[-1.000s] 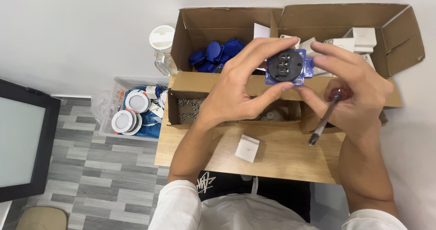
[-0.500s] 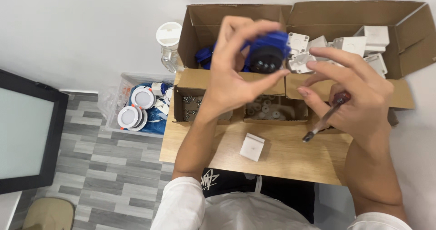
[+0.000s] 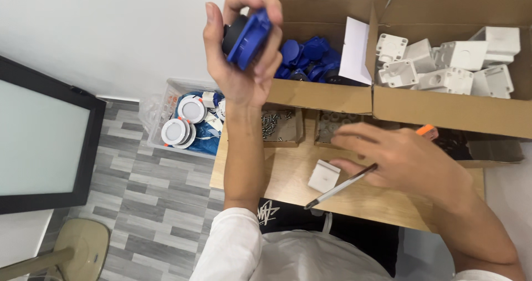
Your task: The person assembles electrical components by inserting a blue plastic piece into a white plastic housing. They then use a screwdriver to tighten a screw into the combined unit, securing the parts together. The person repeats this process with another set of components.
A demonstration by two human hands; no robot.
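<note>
My left hand is raised above the table's left end and grips a blue and black socket part, tilted on edge. My right hand hovers low over the wooden table and holds a screwdriver with an orange handle end, its tip pointing down and left. A small white square piece lies on the table just left of the screwdriver shaft.
A cardboard box of blue parts and one of white square housings stand at the back. Two small boxes with screws sit below them. A clear bin of round white fittings is on the floor beside a dark screen.
My left hand has carried the blue socket part up and to the left, away from my right hand. My right hand has dropped toward the table with the screwdriver.
</note>
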